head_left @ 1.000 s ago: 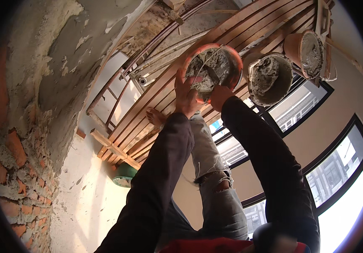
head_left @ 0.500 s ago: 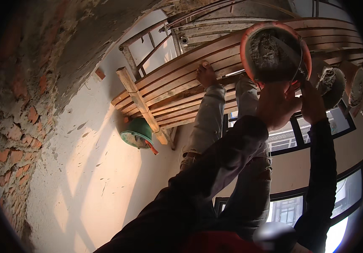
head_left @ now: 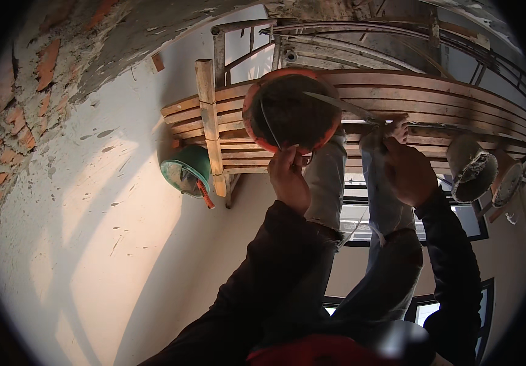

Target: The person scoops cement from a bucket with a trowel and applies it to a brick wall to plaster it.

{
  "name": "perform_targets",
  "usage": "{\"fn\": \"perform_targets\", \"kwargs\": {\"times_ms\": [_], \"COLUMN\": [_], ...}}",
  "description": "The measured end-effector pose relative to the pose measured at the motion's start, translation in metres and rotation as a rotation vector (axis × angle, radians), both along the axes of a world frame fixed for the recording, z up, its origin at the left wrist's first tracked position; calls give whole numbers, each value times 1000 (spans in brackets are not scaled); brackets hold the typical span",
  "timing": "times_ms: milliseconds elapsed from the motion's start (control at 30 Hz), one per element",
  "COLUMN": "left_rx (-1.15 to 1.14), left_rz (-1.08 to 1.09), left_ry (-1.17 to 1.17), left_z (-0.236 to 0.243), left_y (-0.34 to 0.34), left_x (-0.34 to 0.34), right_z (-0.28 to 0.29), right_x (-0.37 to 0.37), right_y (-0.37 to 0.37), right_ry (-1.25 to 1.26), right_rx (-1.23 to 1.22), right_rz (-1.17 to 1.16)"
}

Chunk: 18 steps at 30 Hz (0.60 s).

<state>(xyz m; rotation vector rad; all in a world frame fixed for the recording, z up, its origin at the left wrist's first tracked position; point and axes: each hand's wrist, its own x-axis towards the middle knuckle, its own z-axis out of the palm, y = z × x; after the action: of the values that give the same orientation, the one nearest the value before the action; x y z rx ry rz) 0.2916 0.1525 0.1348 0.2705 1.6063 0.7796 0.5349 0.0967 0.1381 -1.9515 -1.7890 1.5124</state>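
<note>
My left hand (head_left: 290, 182) is closed on the wire handle (head_left: 268, 122) at the near edge of an orange-red bucket (head_left: 251, 119). The bucket's mouth faces me, and its inside is dark, so its contents are hard to make out. In my closed right hand (head_left: 409, 174) is a trowel (head_left: 343, 105), its thin blade pointing left across the bucket's mouth. The trowel's grip is hidden by my fingers. Below the bucket are my jeans-clad legs, and a bare foot (head_left: 401, 127) rests on the planks beside the trowel.
I am on a raised platform of wooden planks (head_left: 421, 97) with a crosswise timber (head_left: 209, 122). A green bucket (head_left: 183, 168) is at the left end; mortar-crusted containers (head_left: 473, 174) are at the right. Metal scaffold bars (head_left: 348, 52) run behind. Rough brickwork (head_left: 46, 64) flanks the left.
The bucket now sits further left in view, and my hands have moved apart. My left hand has the handle; my right hand with the trowel is off to the right. The view has shifted.
</note>
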Motion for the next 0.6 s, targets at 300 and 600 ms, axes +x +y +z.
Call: {"fn": "perform_targets", "kwargs": {"times_ms": [300, 600], "left_rx": [-35, -36], "left_rz": [452, 464], "left_ry": [-45, 279], "left_z": [-32, -63], "left_y": [6, -29], "left_x": [-142, -165], "right_z": [-2, -27], "right_x": [-62, -204], "right_y": [89, 148], "right_ry": [-14, -99], "right_rx": [3, -94], "right_rz": [200, 831]}}
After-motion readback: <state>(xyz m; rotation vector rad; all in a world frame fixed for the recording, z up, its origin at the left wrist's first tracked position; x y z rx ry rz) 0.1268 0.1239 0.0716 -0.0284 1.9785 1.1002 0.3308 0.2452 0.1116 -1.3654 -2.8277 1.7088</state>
